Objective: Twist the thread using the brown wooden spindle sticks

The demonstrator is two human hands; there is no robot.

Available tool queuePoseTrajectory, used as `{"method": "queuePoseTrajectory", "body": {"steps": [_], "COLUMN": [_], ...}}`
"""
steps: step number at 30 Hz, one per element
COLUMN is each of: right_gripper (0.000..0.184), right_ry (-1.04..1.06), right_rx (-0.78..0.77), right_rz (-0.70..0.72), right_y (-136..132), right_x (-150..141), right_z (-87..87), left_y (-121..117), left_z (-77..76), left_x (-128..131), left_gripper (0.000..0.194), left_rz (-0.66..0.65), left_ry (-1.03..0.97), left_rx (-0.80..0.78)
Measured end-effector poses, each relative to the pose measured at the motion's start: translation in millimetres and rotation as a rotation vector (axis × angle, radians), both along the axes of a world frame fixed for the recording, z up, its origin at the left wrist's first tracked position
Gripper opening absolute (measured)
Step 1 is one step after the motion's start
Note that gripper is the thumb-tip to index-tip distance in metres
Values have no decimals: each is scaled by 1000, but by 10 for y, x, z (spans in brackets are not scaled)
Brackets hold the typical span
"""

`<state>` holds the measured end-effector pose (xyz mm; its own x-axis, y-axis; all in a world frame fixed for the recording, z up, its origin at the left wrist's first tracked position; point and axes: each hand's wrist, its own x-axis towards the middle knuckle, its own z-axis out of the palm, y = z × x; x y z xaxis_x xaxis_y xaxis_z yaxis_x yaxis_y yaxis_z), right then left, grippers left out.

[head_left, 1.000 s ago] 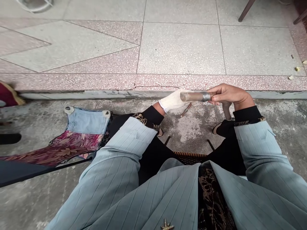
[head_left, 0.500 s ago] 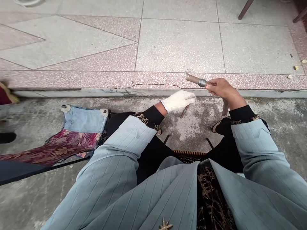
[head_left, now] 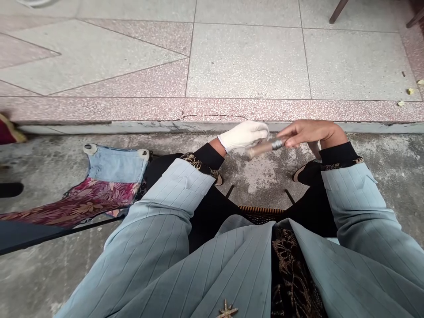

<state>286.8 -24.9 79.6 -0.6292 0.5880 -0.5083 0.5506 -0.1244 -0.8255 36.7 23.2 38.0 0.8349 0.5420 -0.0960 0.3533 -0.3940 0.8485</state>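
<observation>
My right hand point(head_left: 309, 132), bare, is closed on a brown wooden stick point(head_left: 260, 150) with silvery wire point(head_left: 277, 144) wound round it near my fingers. The stick points left and slightly down, its far end blurred by motion. Below my right wrist a grey-brown length point(head_left: 314, 149) shows; whether it belongs to the stick I cannot tell. My left hand point(head_left: 243, 135), in a white knitted glove, is closed beside the stick's far end. A thin brown stick-like piece stuck out below its fingers earlier; now the wooden stick and the fingers hide it.
A raised terrazzo ledge point(head_left: 139, 108) runs across in front, above rough concrete ground point(head_left: 265, 176). On the left stands a folding chair with denim and floral cloth point(head_left: 114, 165). The woven seat edge point(head_left: 261, 210) is under me. Chair legs point(head_left: 339, 11) stand at the far right.
My right hand raised the stick off the left glove, its end tilted up, then swung it back down toward the glove. My left hand stays nearly in place.
</observation>
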Motion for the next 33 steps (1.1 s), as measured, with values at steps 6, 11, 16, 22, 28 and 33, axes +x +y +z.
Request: {"method": "queuePoseTrajectory", "body": {"steps": [6, 11, 16, 22, 28, 33], "right_gripper": [46, 48, 41, 28, 33, 49], "right_ry": [387, 277, -18, -553, -318, 62], "right_rx": [231, 308, 332, 397, 45, 8], "right_rz": [-602, -761, -756, -369, 153, -6], "right_y": [-56, -2, 52, 101, 52, -18], "right_x": [30, -4, -3, -22, -73, -21], "right_z": [82, 19, -128, -263, -287, -108], "left_y": [-37, -96, -106, -114, -30, 52], "left_z": [28, 60, 70, 75, 17, -40], "left_x": [17, 5, 2, 4, -52, -60], "left_gripper": [25, 23, 26, 29, 29, 28], "left_rz": [42, -16, -89, -136, -107, 47], "left_ry": [-139, -71, 27, 144, 105, 17], "left_rx": [-263, -169, -11, 133, 135, 11]}}
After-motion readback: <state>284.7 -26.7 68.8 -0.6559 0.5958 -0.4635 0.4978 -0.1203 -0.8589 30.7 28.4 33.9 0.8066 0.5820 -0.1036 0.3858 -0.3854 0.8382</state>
